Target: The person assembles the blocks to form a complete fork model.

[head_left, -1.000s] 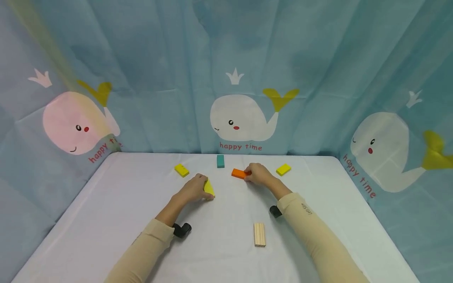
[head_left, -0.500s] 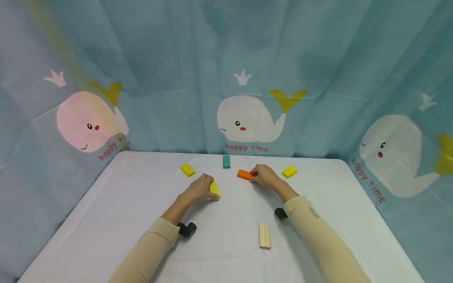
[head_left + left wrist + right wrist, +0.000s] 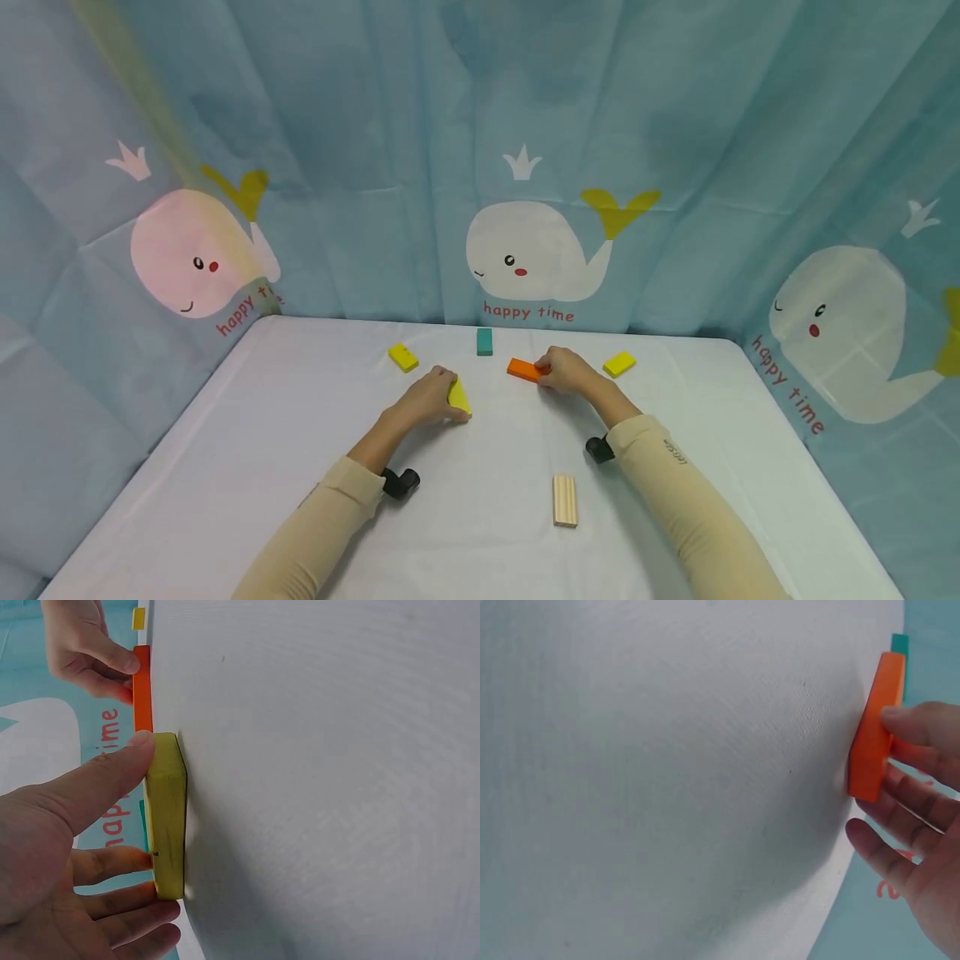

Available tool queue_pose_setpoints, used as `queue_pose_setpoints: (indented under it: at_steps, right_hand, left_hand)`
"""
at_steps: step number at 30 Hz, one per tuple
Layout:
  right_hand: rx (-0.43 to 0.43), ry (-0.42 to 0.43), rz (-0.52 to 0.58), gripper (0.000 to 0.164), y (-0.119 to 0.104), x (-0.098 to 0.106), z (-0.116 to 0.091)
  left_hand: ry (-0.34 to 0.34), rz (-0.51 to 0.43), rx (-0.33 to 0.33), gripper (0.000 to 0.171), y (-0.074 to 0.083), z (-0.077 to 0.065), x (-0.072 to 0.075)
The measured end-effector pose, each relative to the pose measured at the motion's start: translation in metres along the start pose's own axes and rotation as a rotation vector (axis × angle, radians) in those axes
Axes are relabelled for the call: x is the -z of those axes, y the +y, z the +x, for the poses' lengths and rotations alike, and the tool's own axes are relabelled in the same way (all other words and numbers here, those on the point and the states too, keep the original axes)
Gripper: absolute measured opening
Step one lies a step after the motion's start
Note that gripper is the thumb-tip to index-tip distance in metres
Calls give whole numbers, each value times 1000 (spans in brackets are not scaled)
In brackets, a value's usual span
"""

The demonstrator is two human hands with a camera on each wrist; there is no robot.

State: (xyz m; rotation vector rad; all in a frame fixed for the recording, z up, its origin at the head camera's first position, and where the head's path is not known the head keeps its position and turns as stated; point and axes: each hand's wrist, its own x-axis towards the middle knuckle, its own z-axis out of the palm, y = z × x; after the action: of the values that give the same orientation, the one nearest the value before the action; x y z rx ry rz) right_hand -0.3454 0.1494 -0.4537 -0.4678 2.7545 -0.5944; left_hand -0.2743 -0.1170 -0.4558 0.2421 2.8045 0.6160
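My left hand point(image 3: 429, 396) holds a yellow triangular block point(image 3: 459, 398) on the white table, thumb at one end and fingers at the other. In the left wrist view the yellow block point(image 3: 168, 817) shows its long side close to the cloth. My right hand point(image 3: 566, 372) pinches an orange rectangular block point(image 3: 522, 369) by its right end. The orange block point(image 3: 875, 731) lies between thumb and fingers in the right wrist view, the remaining fingers spread loosely below. A gap of tabletop separates the two held blocks in the head view.
A teal block point(image 3: 484, 342) lies near the back edge. Yellow blocks lie to the left point(image 3: 403, 357) and right point(image 3: 619, 364) of it. A plain wooden block point(image 3: 565, 501) lies nearer the front. Behind the table hangs a blue whale curtain point(image 3: 375, 167).
The head view has shifted, so everything appears further right. Both hands keep their holds on the yellow and orange blocks, with no clear movement against the table.
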Motion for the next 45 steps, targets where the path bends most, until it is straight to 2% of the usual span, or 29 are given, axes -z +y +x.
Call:
queue_pose_setpoints:
  at_steps: [10,17,24,31,41,45]
  right_hand:
    - [45,3,-27,35,3,-5,-1]
    - [64,17,-51,34,3,0,-3]
    - [78,22,-51,34,4,-1,-2]
    - [82,26,-56,34,5,-2,-1]
    - [43,26,-42,35,6,-4,1]
    - [38,30,-30,35,6,-4,-1]
  left_hand:
    - [2,10,-23,80,-7,2,-6]
    - [-2,16,-54,81,-5,0,-1]
    - [2,26,-53,84,-4,0,0]
    - [5,8,-69,82,0,1,-4]
    - [-15,-76,-137,81,12,-2,-10]
    - [-15,-80,-152,81,16,-2,-15]
